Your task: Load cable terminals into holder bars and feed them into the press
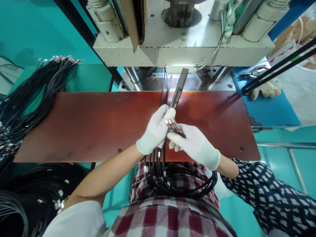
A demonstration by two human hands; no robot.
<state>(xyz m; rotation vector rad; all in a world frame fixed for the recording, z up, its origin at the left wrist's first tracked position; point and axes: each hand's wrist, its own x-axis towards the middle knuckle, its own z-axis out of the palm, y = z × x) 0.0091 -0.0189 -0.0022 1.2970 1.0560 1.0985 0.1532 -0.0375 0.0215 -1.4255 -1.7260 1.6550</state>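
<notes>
My gloved left hand point(156, 126) is closed around a narrow grey metal bar point(179, 87) with slots along it, above the brown work board. The bar tilts away toward the press. My gloved right hand point(191, 141) pinches a bunch of black cables with bare metal and copper-coloured ends point(173, 125), which fan out beside my left thumb. More black cables point(158, 164) hang below my hands and loop across my lap, some with small white tags. Several thin dark cables point(166, 87) run from beside the bar toward the press. The fingers of both hands are partly hidden.
A white-painted press point(182, 52) with steel posts stands right behind the brown board point(98, 126). Black cable bundles point(41, 89) hang over the left end, and coils point(32, 191) lie lower left. A blue surface point(274, 110) at right carries a work glove point(268, 89) and pliers.
</notes>
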